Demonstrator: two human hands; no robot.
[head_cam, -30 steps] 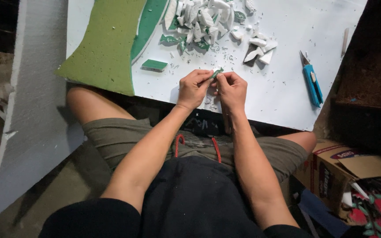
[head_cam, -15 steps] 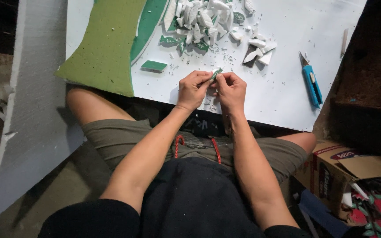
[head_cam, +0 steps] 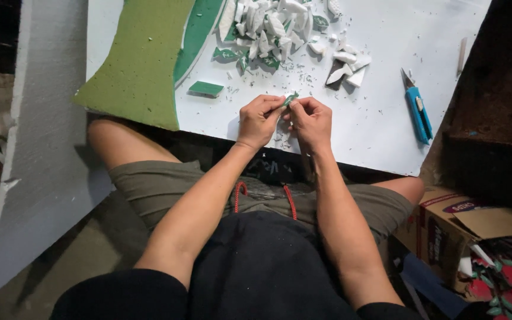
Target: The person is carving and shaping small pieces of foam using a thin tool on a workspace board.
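Mostly a large white flat board (head_cam: 386, 118) fills the far half of the view, laid across the seated person's knees, dusted with small crumbs. Dim room, dark floor near left, a big grey foam sheet (head_cam: 37, 154) leaning along the left side, an open brown cardboard box (head_cam: 445, 231) near right beside red-flowered fabric (head_cam: 511, 264). On the board's far left lies an olive green foam slab (head_cam: 140, 56) with a darker green curved strip (head_cam: 197, 32) along its right edge; a small green rectangular offcut (head_cam: 206, 89) sits just right of the slab. Far centre, a heap of white and green foam scraps (head_cam: 274, 26); a few white wedge pieces (head_cam: 345, 65) lie to its right. A blue utility knife (head_cam: 417, 109) rests well to the right, and a thin pale stick (head_cam: 461, 54) at the far right edge. Left hand (head_cam: 259, 121) and right hand (head_cam: 310, 121) meet at the board's near edge, both curled almost closed, fingertips pinching a small green-and-white foam sliver (head_cam: 290, 99) between them, held just above the board. Hands are touching each other at the thumbs.
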